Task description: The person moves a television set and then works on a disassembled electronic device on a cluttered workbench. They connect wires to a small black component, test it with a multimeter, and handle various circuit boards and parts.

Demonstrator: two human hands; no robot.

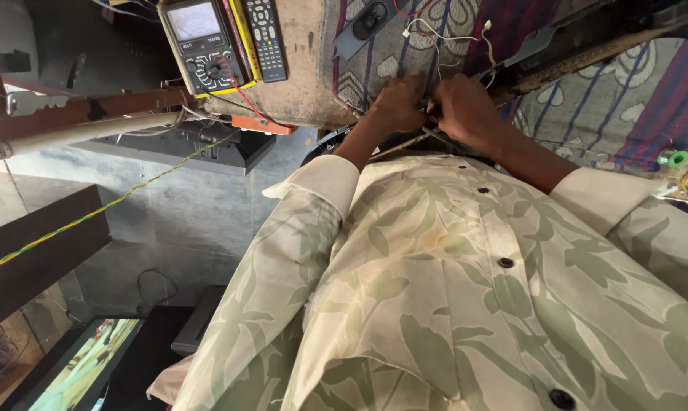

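Hiding fingertips, left hand point(395, 106), right hand point(466, 110), wires point(435, 34) unclear

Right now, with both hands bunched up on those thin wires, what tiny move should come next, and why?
Probably ease the hands slightly apart. The left hand and right hand press together at the edge of the patterned cloth, hiding the white wires they pinch. What the fingers grip cannot be seen.

Fingertips of left hand point(395, 105) and right hand point(466, 110) hidden where they meet over white wires point(435, 34); grasp indeterminate; multimeter point(204, 44), 11 o'clock, and remote control point(266, 38) cropped by top edge.
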